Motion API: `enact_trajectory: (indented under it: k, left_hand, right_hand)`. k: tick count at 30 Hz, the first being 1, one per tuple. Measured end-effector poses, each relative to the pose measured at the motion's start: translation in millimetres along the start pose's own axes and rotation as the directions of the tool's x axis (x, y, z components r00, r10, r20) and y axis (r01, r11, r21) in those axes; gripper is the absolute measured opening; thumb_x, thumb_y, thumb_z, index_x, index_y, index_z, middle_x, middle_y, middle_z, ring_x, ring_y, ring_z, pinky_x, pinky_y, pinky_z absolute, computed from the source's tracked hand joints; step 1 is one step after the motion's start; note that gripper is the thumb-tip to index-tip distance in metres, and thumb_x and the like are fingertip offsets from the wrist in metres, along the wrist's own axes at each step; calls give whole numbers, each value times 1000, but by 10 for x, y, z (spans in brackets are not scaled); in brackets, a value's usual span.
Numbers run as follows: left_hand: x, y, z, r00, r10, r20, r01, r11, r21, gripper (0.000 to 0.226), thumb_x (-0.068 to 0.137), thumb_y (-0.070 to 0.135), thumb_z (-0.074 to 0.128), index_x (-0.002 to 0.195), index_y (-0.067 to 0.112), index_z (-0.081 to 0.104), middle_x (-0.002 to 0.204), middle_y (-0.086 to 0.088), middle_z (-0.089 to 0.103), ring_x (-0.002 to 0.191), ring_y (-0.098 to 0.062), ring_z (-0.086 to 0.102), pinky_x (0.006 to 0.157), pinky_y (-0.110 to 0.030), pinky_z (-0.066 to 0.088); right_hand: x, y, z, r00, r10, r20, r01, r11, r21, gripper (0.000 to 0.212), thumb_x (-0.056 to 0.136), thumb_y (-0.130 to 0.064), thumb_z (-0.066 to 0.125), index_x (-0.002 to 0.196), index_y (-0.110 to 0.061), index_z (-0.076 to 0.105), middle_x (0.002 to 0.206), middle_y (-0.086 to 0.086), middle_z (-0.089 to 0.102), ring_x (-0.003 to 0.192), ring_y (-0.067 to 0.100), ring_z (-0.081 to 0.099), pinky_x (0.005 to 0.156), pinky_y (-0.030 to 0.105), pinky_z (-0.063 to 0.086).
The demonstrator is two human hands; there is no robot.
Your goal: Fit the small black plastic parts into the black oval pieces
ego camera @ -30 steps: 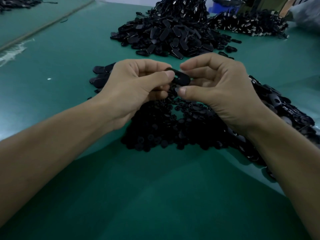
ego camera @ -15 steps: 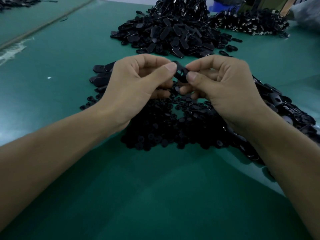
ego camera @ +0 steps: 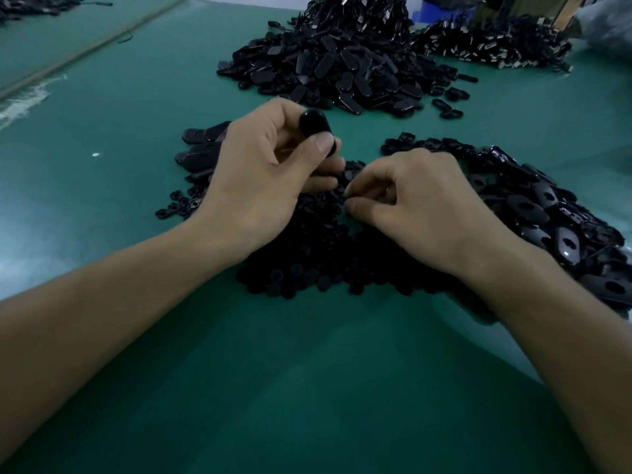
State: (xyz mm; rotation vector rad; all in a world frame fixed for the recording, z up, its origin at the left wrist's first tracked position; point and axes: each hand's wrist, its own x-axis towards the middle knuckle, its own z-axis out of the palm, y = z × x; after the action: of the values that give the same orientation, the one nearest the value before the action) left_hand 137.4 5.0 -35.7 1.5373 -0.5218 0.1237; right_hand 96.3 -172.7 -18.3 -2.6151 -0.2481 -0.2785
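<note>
My left hand pinches a black oval piece between thumb and fingers and holds it up above the table. Below it lies a heap of small black plastic parts. My right hand rests low on that heap with its fingers curled down into the parts; whether it holds one is hidden. A spread of black oval pieces with holes lies to the right of that hand. A few oval pieces lie left of my left hand.
A large pile of black oval pieces sits further back on the green table. Another dark pile with metal bits lies at the back right. A blue bin stands behind it.
My hands have parted. The right hand let go of the oval piece and dropped to the heap of small parts. The left hand kept the oval piece and raised it slightly.
</note>
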Motion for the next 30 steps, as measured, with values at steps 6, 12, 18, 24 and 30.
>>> enact_trajectory:
  k: [6,12,18,24,30]
  left_hand:
    - [-4,32,3,999,38,26,-39,999,26,22,90,7,73,103,21,63,74,-1,73,67,-13,71,59,-24,58]
    - [-16,3,8,999,42,5,-42,997,68,18,87,7,77,95,19,66,69,2,74,62,-12,71,59,-22,56]
    - [-7,-18,-11,999,52,-5,-51,990,129,28,97,6,64,122,18,70,84,9,74,75,-5,68,69,-20,57]
    - [4,-68,-27,1000,5,-10,-4,987,161,37,97,8,65,133,13,61,89,6,74,79,-6,71,70,-19,56]
    - [3,-99,-44,999,27,-19,-23,985,171,15,92,12,71,94,27,68,82,7,76,75,-10,73,67,-20,56]
  right_hand:
    - [31,-53,9,998,30,51,-27,998,-57,4,92,-32,72,90,-29,72,86,-7,66,85,18,65,81,43,57]
    - [55,-67,65,998,-64,28,68,976,-207,18,101,-28,57,103,-17,70,95,3,61,94,25,59,84,45,51]
    - [56,-32,55,992,-44,-117,38,998,-48,12,102,-24,54,95,-19,63,86,-5,62,79,16,59,72,32,49]
    - [13,-30,13,992,-54,-111,57,998,22,15,99,-24,57,89,-21,68,80,-11,65,77,6,60,70,26,50]
    - [6,-41,-17,987,-100,-124,102,995,11,13,100,-27,59,93,-22,69,84,-13,63,79,3,59,69,14,44]
